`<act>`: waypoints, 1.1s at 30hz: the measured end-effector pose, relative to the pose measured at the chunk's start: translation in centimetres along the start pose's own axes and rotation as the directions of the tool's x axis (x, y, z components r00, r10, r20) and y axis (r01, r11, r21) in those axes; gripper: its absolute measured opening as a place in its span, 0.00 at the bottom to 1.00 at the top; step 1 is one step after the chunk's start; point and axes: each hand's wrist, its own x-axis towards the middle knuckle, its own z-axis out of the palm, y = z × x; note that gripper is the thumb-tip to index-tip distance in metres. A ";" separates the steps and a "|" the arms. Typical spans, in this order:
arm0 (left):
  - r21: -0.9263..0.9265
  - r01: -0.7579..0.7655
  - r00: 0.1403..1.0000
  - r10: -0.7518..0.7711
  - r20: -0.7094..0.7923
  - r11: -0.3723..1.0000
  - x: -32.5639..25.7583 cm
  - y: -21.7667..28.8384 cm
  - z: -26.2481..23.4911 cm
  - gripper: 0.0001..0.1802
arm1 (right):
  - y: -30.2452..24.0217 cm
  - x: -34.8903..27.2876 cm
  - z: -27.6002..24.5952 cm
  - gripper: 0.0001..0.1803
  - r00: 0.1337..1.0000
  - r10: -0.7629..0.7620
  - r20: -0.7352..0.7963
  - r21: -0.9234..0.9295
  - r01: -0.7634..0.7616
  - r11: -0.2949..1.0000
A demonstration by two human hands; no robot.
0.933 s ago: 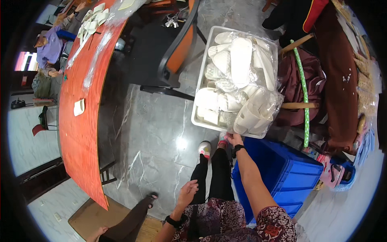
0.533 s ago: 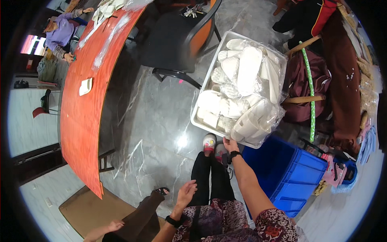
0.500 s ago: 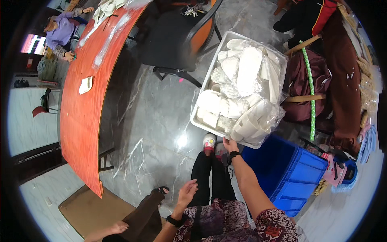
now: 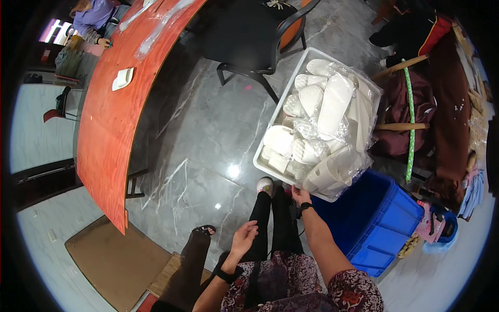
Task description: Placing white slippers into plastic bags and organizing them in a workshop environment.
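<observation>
A white plastic bin (image 4: 265, 167) full of cream-white slippers (image 4: 335, 106), several wrapped in clear plastic, lies ahead of me to the right. My right hand (image 4: 301, 195) grips the bin's near rim, with the arm stretched forward. In front of my body, my left hand (image 4: 243, 238) hangs in the air, holding nothing, its fingers loosely bent and apart. Close to the right hand stands a blue crate (image 4: 384, 229); the bin's near right corner is beside its rim.
On the left, a long red-orange table (image 4: 109, 140) carries a white slipper (image 4: 123, 79) and plastic wrap. A black chair (image 4: 239, 36) stands ahead. Another person (image 4: 93, 21) sits beyond the table; someone's leg (image 4: 189, 260) is at my left. A brown board (image 4: 114, 255) lies lower left.
The view has shifted, with the bin slightly nearer my body and still in my right hand. The other person's hand at lower left has gone out of view.
</observation>
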 end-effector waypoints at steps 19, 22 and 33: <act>0.086 0.255 0.966 -0.250 -0.064 0.963 15.8 -2.5 -0.5 0.22 | -8.8 -8.6 -5.0 0.21 0.868 -0.481 -0.123 -0.851 0.157 0.502; -0.031 0.265 0.955 -0.266 -0.132 0.964 18.6 -3.3 -1.2 0.27 | -10.2 -10.3 -3.5 0.24 0.762 -0.642 -0.083 -0.917 0.194 0.349; -0.249 0.107 0.987 -0.133 -0.091 0.963 29.6 -3.1 -0.1 0.39 | -13.0 -7.4 -1.2 0.16 0.584 -0.775 0.242 -0.965 0.066 -0.253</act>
